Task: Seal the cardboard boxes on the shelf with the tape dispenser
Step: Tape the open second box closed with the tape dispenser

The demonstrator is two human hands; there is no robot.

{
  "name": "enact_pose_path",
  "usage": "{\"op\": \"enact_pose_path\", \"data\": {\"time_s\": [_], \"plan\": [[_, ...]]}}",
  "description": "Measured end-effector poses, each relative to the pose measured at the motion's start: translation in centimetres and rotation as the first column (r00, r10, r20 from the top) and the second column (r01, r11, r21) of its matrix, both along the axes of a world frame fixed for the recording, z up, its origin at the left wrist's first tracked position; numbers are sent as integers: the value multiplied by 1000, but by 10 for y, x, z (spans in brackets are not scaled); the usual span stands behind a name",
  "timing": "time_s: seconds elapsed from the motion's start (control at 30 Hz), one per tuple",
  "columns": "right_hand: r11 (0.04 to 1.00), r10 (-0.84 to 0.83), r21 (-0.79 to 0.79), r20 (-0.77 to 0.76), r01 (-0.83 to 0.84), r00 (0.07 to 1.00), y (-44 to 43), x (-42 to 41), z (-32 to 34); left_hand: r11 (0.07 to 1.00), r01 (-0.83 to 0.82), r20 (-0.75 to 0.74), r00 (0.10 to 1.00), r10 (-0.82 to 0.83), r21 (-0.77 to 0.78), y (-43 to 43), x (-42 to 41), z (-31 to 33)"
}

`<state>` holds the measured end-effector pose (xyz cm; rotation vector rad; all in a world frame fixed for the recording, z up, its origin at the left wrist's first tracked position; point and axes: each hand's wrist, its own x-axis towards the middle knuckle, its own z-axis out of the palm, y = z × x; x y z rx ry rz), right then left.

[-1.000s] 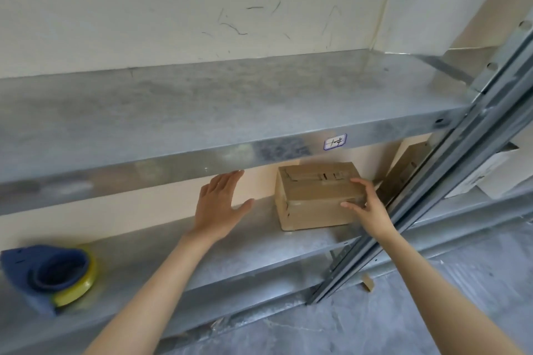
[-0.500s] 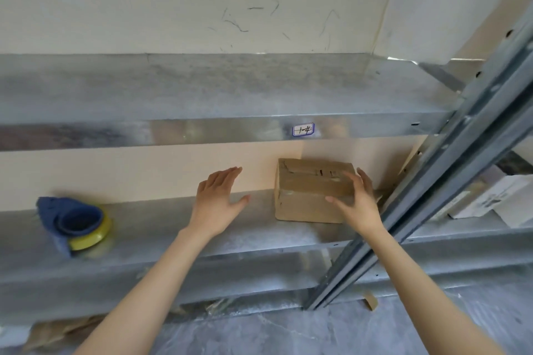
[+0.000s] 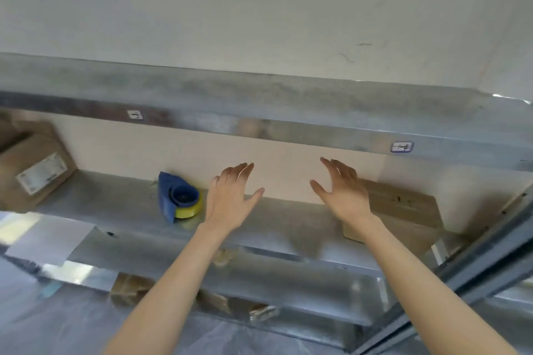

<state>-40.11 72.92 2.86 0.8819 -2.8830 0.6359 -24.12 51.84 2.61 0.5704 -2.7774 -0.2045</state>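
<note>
A blue tape dispenser (image 3: 177,199) with a yellow roll lies on the middle metal shelf (image 3: 115,204). Just right of it hovers my left hand (image 3: 230,196), fingers straight, holding nothing. My right hand (image 3: 341,192) is spread open over the shelf, its wrist in front of a small cardboard box (image 3: 403,210) at the right. That box sits on the shelf, partly hidden by my forearm. A larger cardboard box (image 3: 31,170) with a white label stands at the shelf's far left.
The upper shelf (image 3: 259,112) overhangs the hands. A slanted metal upright (image 3: 476,268) crosses the lower right corner. Cardboard pieces (image 3: 129,288) lie on the lower level under the shelf. The wall is close behind.
My right hand has let go of the small box and moved left of it. The view has swung left, bringing the tape dispenser close to my left hand and a second box into sight.
</note>
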Motion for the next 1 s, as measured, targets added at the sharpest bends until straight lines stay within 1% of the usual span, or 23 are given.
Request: {"op": "enact_pose_path", "data": {"time_s": [0.23,0.4,0.6,0.8,1.0], "plan": [[980,199,19,-47,-199,979,-128,75,9,984,-175,-31,984,174,-39,-94,95,6],[966,258,-7,-33,-258,966,-216,136,11,969,-239,-55,970,236,-53,-175,172,9],[943,321,-75,-45,-324,946,-313,214,12,959,-271,-64,962,266,-83,-272,254,10],[916,395,-59,-39,-396,918,-393,258,14,942,-330,-128,938,321,-57,-341,307,6],[872,487,-56,7,-486,874,-477,282,9,911,-413,-167,898,407,3,-406,335,-10]]}}
